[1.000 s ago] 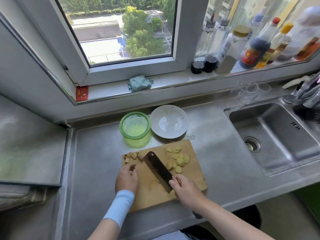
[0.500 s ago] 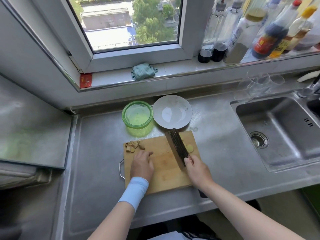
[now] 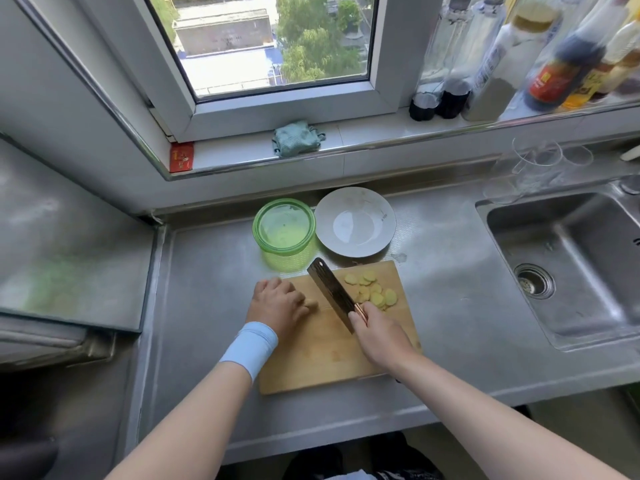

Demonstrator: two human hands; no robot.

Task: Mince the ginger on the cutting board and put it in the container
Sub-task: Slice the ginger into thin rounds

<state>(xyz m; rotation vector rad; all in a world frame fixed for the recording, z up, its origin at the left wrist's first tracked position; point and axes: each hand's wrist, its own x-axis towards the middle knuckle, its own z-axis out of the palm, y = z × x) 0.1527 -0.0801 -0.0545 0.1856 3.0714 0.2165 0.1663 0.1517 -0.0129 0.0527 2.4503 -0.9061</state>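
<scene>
A wooden cutting board [image 3: 322, 362] lies on the steel counter in front of me. Several pale yellow ginger slices [image 3: 372, 291] are piled at its far right corner. My right hand [image 3: 379, 336] grips the handle of a dark cleaver [image 3: 330, 291], whose blade runs diagonally across the board just left of the slices. My left hand [image 3: 277, 304] rests palm down on the board's far left corner, fingers curled over a small piece of ginger [image 3: 311, 304] that is mostly hidden. The green container [image 3: 284, 226] stands behind the board with nothing visible in it.
A white plate [image 3: 355, 221] sits beside the container on its right. The sink [image 3: 568, 265] is at the right, with clear glasses [image 3: 540, 164] behind it. Bottles [image 3: 554, 53] line the windowsill, where a teal cloth [image 3: 296, 137] also lies. A raised steel surface [image 3: 69, 244] is on the left.
The cleaver has swung left off the ginger slices, which now lie uncovered at the board's far right. My left hand has slid to the far left corner, over the scraps seen there before.
</scene>
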